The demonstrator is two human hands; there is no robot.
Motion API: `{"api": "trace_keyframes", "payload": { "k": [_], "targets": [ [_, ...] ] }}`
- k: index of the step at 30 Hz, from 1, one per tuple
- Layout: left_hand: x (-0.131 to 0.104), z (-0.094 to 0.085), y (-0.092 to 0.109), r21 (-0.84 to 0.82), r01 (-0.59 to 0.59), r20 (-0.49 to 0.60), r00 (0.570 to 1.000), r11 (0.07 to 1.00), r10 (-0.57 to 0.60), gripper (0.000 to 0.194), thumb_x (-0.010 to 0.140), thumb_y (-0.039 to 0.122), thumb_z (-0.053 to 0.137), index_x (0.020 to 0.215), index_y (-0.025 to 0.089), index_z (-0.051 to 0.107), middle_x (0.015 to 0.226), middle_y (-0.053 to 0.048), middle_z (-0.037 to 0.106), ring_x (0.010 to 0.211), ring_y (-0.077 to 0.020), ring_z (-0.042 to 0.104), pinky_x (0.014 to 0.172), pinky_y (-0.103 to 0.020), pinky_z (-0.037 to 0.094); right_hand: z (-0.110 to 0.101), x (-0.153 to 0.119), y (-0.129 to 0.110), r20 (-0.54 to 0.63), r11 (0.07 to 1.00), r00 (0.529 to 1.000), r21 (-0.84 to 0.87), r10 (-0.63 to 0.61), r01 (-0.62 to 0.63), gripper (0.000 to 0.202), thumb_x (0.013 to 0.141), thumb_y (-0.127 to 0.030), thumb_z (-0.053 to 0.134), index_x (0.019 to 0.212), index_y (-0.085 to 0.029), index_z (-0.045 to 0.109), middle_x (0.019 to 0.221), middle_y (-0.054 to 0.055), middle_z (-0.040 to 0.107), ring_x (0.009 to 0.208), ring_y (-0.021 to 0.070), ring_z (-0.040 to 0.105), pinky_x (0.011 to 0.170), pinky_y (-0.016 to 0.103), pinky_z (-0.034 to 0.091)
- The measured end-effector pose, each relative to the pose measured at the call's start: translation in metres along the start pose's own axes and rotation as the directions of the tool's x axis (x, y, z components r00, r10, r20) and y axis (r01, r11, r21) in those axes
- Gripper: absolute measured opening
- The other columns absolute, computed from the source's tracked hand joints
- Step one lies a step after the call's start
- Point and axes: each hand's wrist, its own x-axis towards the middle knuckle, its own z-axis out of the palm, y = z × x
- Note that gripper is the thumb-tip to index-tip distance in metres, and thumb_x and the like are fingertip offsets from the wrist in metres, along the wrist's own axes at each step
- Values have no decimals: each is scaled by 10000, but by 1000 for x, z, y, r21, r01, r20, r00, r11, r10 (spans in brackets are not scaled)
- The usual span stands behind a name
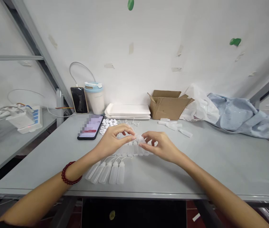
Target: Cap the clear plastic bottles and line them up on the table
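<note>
My right hand (pixel 160 145) has its fingers closed around a small translucent plastic bottle (pixel 140 139), tilted above the table. At its left end, my left hand (pixel 115 137) pinches thumb and fingers together; the small piece between them is mostly hidden. Beneath both hands stands a row of similar bottles (pixel 130 149), partly covered by my fingers. Nearer the table's front edge lie several translucent bottles (pixel 114 173) side by side, with thin white tubes at their necks. White caps (pixel 105 125) are heaped beyond my left hand, and small clear nozzle pieces (pixel 135 122) lie beside them.
A phone (pixel 90 126) lies left of the caps. Behind it are another upright phone (pixel 79 99) and a lidded cup (pixel 95 99). White trays (pixel 128 110), an open cardboard box (pixel 169 106), loose bottles (pixel 169 124), a plastic bag (pixel 199 104) and blue cloth (pixel 241 114) line the back.
</note>
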Motion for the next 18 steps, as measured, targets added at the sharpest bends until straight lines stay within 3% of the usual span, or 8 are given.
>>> {"api": "trace_keyframes", "payload": {
  "k": [4,7,9,12,15,18],
  "targets": [
    [-3,4,2,50,-66,10,998,997,66,25,804,195,647,793,180,664,830,-15,669,777,-140,603,723,-275,494,7,-1,4,-38,999,999,-29,-16,15,233,836,-400,574,841,-172,623,808,43,654,632,128,589,540,240,467],
    [-5,7,1,177,-195,-28,979,965,203,52,821,175,622,861,179,656,845,-32,672,799,-156,616,730,-289,504,10,-2,6,-104,998,994,-42,-43,39,239,841,-409,567,848,-175,619,782,41,638,617,128,586,539,245,481],
    [-7,8,0,288,-326,-40,935,900,352,123,834,152,597,947,171,641,872,-59,668,833,-177,615,742,-314,508,14,-3,7,-158,998,986,-20,-55,53,232,845,-400,564,893,-177,607,741,30,620,603,128,587,542,248,490],
    [-11,8,-2,428,-487,39,852,761,523,189,839,108,560,1014,155,615,994,-114,647,934,-217,599,788,-366,504,20,-6,5,-221,995,974,74,-48,65,276,868,-373,534,1080,-197,532,681,-5,589,554,120,583,538,252,502],
    [-14,7,-3,481,-538,112,821,692,560,204,838,95,539,1020,159,603,1098,-136,618,1006,-242,579,815,-399,502,24,-8,1,-265,988,964,138,-30,68,353,880,-356,513,1198,-227,432,706,-18,579,543,112,586,542,253,507],
    [-13,7,0,457,-545,97,817,703,569,222,835,85,529,1033,163,595,1074,-126,631,1011,-240,578,825,-404,504,25,-9,-1,-265,982,964,177,-18,67,387,880,-345,513,1231,-242,385,745,-18,564,558,107,591,533,243,502]
  ]
}}
